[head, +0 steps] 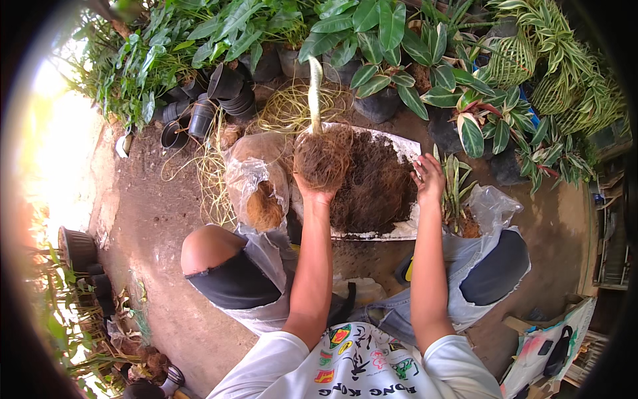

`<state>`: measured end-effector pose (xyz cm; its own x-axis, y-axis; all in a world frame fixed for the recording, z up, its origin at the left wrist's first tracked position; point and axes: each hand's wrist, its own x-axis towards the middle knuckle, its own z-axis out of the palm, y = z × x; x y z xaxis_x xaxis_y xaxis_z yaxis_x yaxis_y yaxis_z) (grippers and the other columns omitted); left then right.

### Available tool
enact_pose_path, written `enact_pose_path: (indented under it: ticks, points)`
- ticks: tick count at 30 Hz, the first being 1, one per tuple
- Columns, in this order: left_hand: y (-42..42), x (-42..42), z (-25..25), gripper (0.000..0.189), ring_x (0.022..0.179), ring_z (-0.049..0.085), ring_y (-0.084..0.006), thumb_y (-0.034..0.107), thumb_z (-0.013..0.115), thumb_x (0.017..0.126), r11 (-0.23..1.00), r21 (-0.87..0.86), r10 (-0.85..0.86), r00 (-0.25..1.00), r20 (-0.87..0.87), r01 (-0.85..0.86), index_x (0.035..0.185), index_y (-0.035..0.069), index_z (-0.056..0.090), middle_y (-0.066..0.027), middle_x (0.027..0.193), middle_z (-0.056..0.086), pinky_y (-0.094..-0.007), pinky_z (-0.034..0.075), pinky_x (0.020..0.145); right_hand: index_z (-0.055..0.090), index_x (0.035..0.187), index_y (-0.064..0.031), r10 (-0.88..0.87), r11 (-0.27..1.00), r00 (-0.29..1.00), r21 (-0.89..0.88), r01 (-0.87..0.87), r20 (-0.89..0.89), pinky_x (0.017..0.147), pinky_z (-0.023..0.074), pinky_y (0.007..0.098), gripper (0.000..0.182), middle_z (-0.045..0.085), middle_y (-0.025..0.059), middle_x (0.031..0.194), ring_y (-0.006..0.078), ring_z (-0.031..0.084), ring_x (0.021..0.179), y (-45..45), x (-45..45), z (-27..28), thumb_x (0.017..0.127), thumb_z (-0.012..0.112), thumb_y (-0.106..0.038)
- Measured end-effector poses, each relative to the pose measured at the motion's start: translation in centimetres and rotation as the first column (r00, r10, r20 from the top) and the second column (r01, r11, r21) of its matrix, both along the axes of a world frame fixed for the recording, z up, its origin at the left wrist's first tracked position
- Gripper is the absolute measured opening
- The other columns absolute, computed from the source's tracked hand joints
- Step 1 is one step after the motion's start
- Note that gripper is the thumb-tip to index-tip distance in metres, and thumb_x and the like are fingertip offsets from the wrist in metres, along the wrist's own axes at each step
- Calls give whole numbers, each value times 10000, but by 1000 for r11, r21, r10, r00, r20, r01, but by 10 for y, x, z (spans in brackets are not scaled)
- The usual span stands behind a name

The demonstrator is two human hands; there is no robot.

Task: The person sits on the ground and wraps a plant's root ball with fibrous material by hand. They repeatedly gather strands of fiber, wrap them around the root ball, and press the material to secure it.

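Observation:
A fibre-wrapped root ball rests on the palm of my left hand, most of whose fingers are hidden beneath it. One upright, pale green sansevieria-like leaf rises from the ball. My right hand is empty, fingers apart, above the right edge of a white sheet. On that sheet lies a heap of dark, fibrous potting soil. Left of the ball stands a clear plastic bag with brown coconut fibre at its mouth. Small variegated plants stand just right of my right hand.
Black plastic pots lie stacked at the upper left, beside tangled yellowish twine. Potted leafy plants line the back. Another clear bag sits by my right knee. A cardboard box is at the lower right.

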<state>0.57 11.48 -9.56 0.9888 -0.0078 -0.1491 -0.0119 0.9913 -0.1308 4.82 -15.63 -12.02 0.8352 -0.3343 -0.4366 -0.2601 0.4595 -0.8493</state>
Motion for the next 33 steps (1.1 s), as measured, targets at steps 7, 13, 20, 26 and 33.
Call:
enact_pose_path:
  ticks: [7, 13, 20, 26, 33]
  points:
    - [6, -7, 12, 580, 1131, 588, -322, 530, 454, 905, 950, 254, 226, 963, -146, -184, 1303, 121, 561, -98, 1223, 628, -539, 488, 951, 686, 1065, -64, 327, 567, 943, -787, -244, -57, 714, 494, 294, 209, 704, 71, 937, 173, 654, 818, 32, -6, -73, 968, 593, -225]
    - [16, -11, 12, 596, 1100, 611, -314, 533, 456, 912, 868, 444, 304, 945, -119, -223, 1331, 116, 530, -110, 1226, 625, -529, 509, 919, 639, 1154, -92, 603, 113, 727, -866, -486, -329, 1012, 435, 442, 309, 571, 130, 1248, 324, 529, 1191, 84, -27, -76, 896, 680, -257]
    - [20, -4, 1, 468, 1057, 627, -282, 385, 456, 968, 782, 579, 327, 943, -63, -232, 1274, 37, 522, -157, 1192, 610, -435, 540, 902, 200, 1529, -131, 616, -319, 434, -712, -626, -658, 1159, 267, 503, 1071, 140, 182, 1585, 382, 176, 1455, 101, 13, -94, 727, 805, -503]
    - [21, 6, -10, 446, 1016, 643, -248, 393, 443, 990, 722, 642, 388, 919, -68, -257, 1234, 30, 533, -129, 1143, 632, -396, 553, 863, 29, 1563, -106, 410, -580, 231, -448, -681, -882, 1183, 193, 534, 1362, -10, 221, 1611, 442, 110, 1465, 111, 5, -102, 602, 839, -630]
    - [23, 9, -14, 620, 1030, 631, -268, 549, 415, 974, 870, 428, 346, 922, -174, -246, 1282, 23, 530, -135, 1153, 637, -418, 533, 871, 124, 1550, -98, 411, -466, 307, -488, -738, -858, 1143, 307, 517, 1169, 113, 213, 1589, 433, 264, 1410, 110, -8, -112, 705, 845, -464]
